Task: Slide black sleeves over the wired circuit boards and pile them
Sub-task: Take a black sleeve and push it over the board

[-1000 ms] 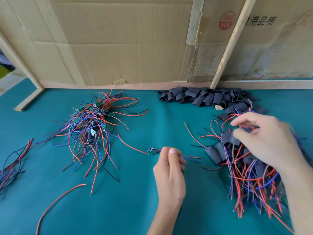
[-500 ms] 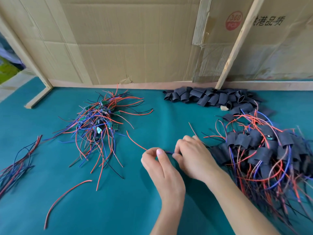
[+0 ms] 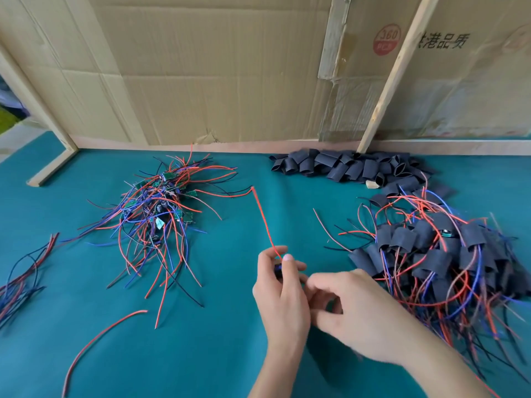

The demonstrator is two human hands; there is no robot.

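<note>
Green surface (image 3: 218,354), cardboard wall (image 3: 215,67) behind. Three heaps, by size: sleeved boards (image 3: 436,254) piled at right, too tangled to count but well over a dozen; bare wired boards (image 3: 161,208) at left, a comparable heap not yet done; loose black sleeves (image 3: 344,168) along the wall, some two dozen or more. By this I judge the work near half done. One stray red wire (image 3: 100,337) lies near the front, and a small wire bundle (image 3: 23,271) at far left. Left hand (image 3: 280,297) pinches one board's red lead (image 3: 263,222). Right hand (image 3: 356,311) is curled beside it; what its grip holds I cannot tell.
</note>
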